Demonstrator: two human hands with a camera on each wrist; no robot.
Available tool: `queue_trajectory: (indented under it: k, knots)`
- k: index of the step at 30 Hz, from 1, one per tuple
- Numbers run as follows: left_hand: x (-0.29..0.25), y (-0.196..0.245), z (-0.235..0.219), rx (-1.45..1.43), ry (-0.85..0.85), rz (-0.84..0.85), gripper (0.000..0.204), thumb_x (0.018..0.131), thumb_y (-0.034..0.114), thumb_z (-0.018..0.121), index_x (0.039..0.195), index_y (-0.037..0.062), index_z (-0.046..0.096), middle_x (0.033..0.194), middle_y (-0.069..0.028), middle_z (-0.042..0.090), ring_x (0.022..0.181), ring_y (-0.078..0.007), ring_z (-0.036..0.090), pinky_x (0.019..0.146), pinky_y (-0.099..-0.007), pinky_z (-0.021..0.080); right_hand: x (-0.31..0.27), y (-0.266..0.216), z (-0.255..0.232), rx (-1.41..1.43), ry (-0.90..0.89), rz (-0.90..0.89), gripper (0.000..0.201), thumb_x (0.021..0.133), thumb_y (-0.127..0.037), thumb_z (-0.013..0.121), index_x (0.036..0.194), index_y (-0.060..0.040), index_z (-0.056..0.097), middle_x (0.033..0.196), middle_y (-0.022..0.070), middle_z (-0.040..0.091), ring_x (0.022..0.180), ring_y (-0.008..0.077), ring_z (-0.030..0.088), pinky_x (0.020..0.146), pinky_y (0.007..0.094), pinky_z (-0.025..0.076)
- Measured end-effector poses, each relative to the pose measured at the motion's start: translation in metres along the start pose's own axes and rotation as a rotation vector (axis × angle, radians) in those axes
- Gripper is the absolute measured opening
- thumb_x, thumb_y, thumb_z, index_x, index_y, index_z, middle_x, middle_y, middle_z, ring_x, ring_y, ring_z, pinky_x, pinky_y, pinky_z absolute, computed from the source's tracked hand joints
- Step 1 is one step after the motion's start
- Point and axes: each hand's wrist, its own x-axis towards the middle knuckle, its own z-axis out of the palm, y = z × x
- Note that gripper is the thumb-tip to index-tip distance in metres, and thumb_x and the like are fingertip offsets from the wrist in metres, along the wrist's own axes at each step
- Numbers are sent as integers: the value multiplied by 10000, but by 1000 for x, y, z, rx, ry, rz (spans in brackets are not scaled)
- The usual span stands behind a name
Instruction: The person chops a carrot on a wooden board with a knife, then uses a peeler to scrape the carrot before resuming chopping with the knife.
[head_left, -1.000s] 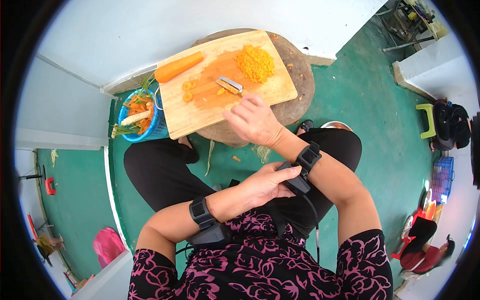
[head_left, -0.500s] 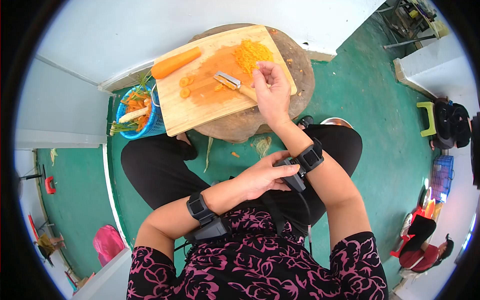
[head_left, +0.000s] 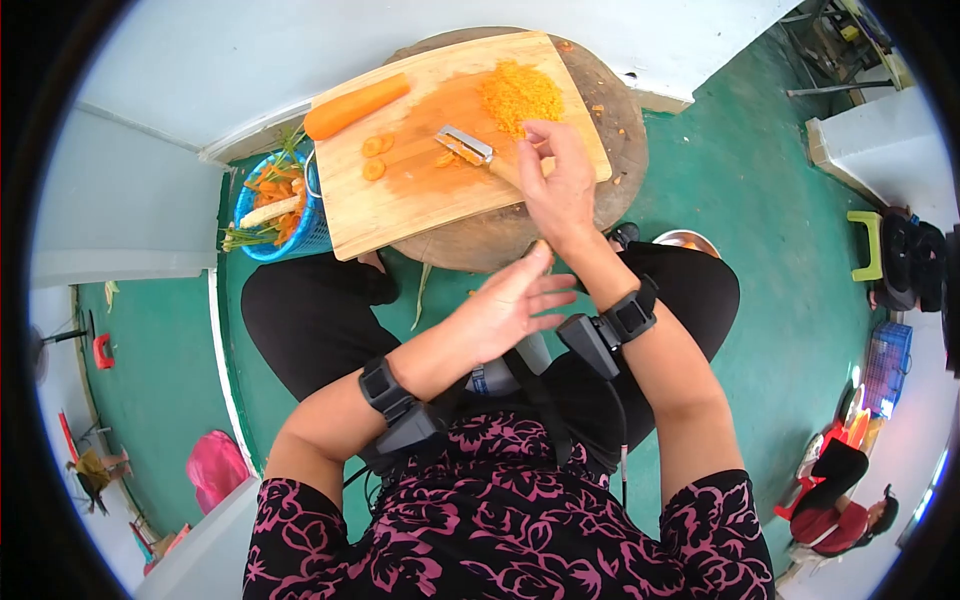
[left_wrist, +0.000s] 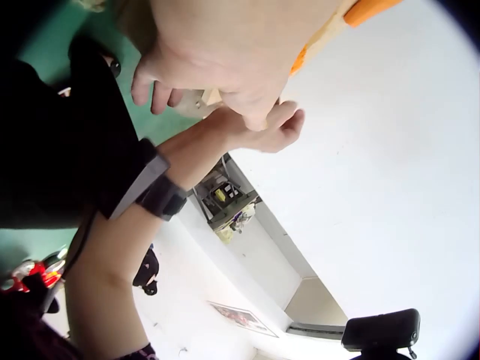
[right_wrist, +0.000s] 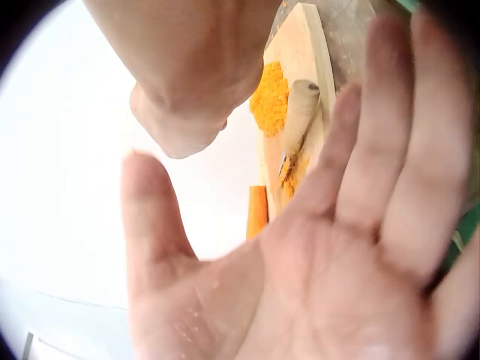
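I see the peeler lying just above the middle of the frame on the cutting board. Its metal head points upper left, its long axis slanting down right along the wooden handle. My right hand is beside that handle, fingers loosely curled, gripping nothing I can see; my left hand is released, fingers spread. I'd judge the peeler light and stiff, perhaps slippery with carrot juice, best taken by the handle.
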Motion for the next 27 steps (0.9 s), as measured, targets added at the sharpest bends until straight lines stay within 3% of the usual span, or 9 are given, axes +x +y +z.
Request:
queue_trajectory:
  k: [3, 6, 9, 11, 12, 14, 20, 23, 27]
  knots:
    - [-10, 22, -13, 44, 31, 19, 608, 898, 439, 595, 1308, 42, 385, 1207, -131, 550, 1063, -233, 563, 931, -389, 435, 1, 14, -5, -128, 13, -57, 187, 809, 3, 614, 994, -19, 597, 831, 89, 583, 699, 167, 588, 656, 290, 477]
    - [-13, 41, -14, 367, 45, 0, 554, 929, 351, 569, 1341, 34, 380, 1203, -123, 557, 1116, -229, 556, 946, -372, 450, 0, 12, 0, -47, 14, -33, 187, 805, 14, 609, 989, -18, 596, 822, 100, 578, 703, 188, 591, 651, 285, 474]
    - [-18, 93, -29, 474, 23, 394, 416, 909, 206, 611, 1261, 27, 478, 1105, -99, 608, 1006, -198, 613, 891, -324, 487, 1, 12, -4, -101, -161, -71, 211, 781, -68, 649, 984, -54, 595, 867, 106, 581, 753, 271, 583, 755, 408, 440]
    - [-10, 133, -48, 707, 364, 774, 320, 885, 195, 644, 1154, 32, 582, 964, -47, 657, 857, -136, 617, 772, -296, 496, 6, 19, -6, -279, -216, -185, 223, 782, -112, 668, 984, -52, 597, 907, 116, 576, 817, 293, 571, 763, 412, 444]
    - [-1, 145, -66, 818, 469, 804, 295, 869, 183, 654, 1118, 34, 604, 953, -49, 659, 835, -138, 612, 754, -296, 492, 7, 24, -7, -371, -246, -240, 232, 782, -134, 677, 984, -51, 597, 927, 121, 573, 848, 303, 565, 766, 414, 445]
    - [15, 164, -91, 1044, 675, 853, 245, 837, 159, 675, 1048, 38, 649, 930, -53, 661, 793, -140, 602, 718, -296, 485, 7, 29, -5, -404, -365, -247, 342, 758, -208, 713, 1028, -43, 584, 974, 131, 559, 913, 321, 543, 773, 416, 445]
    - [11, 161, -75, 1707, 796, 813, 240, 729, 125, 716, 947, 31, 684, 864, -126, 622, 776, -258, 602, 718, -346, 490, -10, 27, 12, -538, -576, -138, 463, 763, -207, 699, 1147, -9, 532, 991, 142, 545, 920, 308, 542, 776, 393, 450]
    - [6, 155, -73, 1689, 735, 702, 253, 723, 118, 718, 952, 18, 680, 876, -138, 619, 786, -278, 605, 719, -366, 491, -12, 34, 16, -571, -581, -169, 411, 801, -155, 646, 1160, 3, 522, 958, 157, 543, 899, 318, 545, 770, 397, 460]
    - [13, 145, -79, 1737, 708, 753, 237, 726, 104, 713, 942, 10, 679, 858, -144, 623, 797, -275, 615, 719, -365, 491, -17, 39, 19, -432, -451, -68, 356, 886, -153, 547, 1200, 3, 486, 976, 204, 561, 866, 380, 572, 749, 455, 482]
